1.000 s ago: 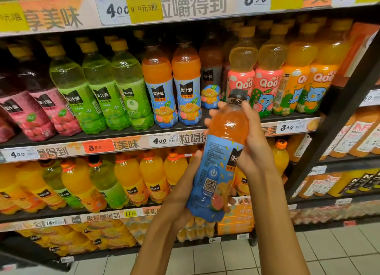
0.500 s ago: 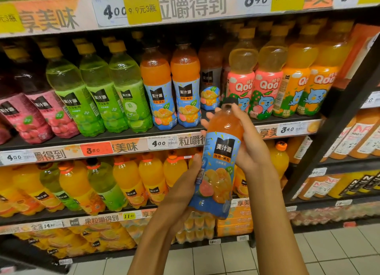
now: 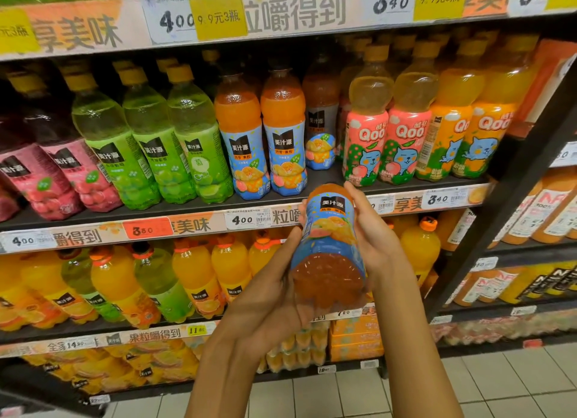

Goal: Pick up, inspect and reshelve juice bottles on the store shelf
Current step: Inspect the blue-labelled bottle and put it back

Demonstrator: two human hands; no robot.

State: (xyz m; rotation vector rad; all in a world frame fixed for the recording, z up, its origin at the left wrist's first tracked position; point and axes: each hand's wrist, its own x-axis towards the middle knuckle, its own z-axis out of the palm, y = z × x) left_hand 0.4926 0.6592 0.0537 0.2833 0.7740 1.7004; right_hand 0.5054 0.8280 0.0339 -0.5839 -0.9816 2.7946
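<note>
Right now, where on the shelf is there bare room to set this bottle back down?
One free patch: the bare shelf board in front of the set-back blue-label bottle, between the front blue-label bottle and the pink Qoo bottle. Everywhere else along that front row, green bottles included, stands packed side by side.

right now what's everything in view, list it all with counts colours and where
held juice bottle: one, orange juice, blue label, tipped base toward camera, in front of the middle shelf edge
blue-label orange bottles: two at the front, one set further back, middle shelf centre
green bottles: three in front, more behind, middle shelf left of centre
pink-label bottles: at least two, far left
Qoo bottles: four in front, two pink, two orange labels, right
large orange bottles: many, lower shelf
price tags: several, white, shelf edges
left hand: holds the bottle's base
right hand: holds its upper side
</note>
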